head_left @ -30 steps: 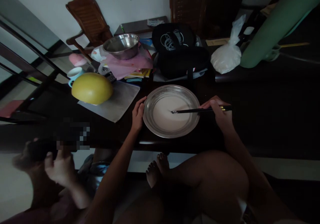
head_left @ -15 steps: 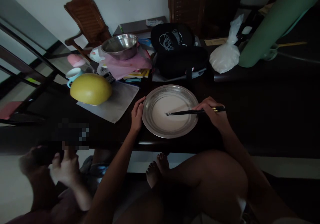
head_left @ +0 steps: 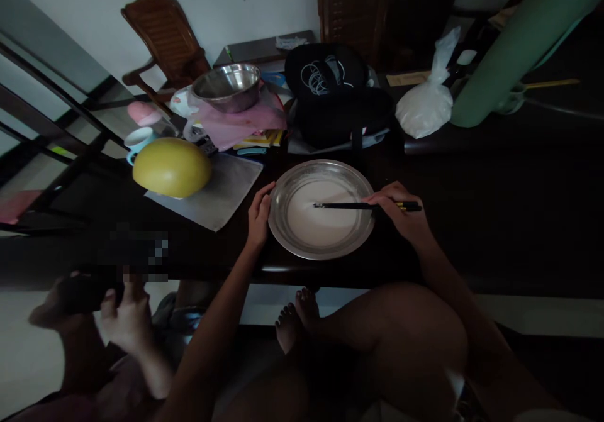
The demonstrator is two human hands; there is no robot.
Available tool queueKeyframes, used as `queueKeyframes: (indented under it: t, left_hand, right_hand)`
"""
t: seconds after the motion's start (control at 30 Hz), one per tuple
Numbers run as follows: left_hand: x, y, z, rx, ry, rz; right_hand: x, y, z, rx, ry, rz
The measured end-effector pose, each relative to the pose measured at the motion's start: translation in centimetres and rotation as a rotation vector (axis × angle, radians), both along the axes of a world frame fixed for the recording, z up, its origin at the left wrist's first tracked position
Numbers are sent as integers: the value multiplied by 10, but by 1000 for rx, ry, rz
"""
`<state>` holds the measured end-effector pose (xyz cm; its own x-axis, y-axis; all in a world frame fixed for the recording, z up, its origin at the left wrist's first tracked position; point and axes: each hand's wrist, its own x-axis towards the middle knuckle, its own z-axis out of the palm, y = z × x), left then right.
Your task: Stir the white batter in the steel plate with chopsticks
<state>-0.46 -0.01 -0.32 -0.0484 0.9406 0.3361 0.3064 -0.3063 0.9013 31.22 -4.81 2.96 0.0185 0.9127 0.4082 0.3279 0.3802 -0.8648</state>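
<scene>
A wide metal basin (head_left: pixel 278 224) stands on the dark table in front of me, with a milky white liquid (head_left: pixel 321 227) in its bottom. My left hand (head_left: pixel 260 213) is curled against the basin's left rim, gripping its side. Black chopsticks (head_left: pixel 349 206) with gold bands are held in my right hand (head_left: pixel 399 207), its fingers closed around them over the right rim. Their tips dip into the liquid near the middle of the basin. Whether the tips touch the bottom is hidden by the liquid.
Left of the basin, a yellow pomelo (head_left: pixel 172 168) rests by a grey mat (head_left: pixel 231 186) and a light-blue mug (head_left: pixel 138 139). Behind are a metal bowl (head_left: pixel 226 88), a black case (head_left: pixel 337 114) and a tied bag of white powder (head_left: pixel 425 109). Another person's hand (head_left: pixel 129 318) is at lower left.
The chopsticks and my right hand have shifted slightly, the tips moving up a little in the liquid. My left hand and the basin stay put. The other person's hand has moved slightly.
</scene>
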Motion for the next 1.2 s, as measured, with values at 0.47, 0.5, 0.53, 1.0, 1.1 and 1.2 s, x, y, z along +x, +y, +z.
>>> queueKeyframes:
  t: [0.47, 0.5, 0.53, 1.0, 1.1, 1.2]
  left_hand:
    - [0, 0, 0, 5, 7, -2]
    - [0, 0, -1, 6, 8, -1]
    - [-1, 0, -1, 9, 8, -1]
    - [0, 0, 0, -2, -1, 1]
    - [0, -1, 0, -12, 0, 3]
    - [1, -1, 0, -14, -9, 3]
  right_hand:
    - [1, 0, 0, 6, 75, -43]
    - [2, 0, -1, 9, 115, -60]
    - [2, 0, -1, 7, 153, -63]
    - [1, -1, -1, -29, 140, -27]
    - [0, -1, -1, -47, 36, 36]
    - [1, 1, -2, -15, 24, -14]
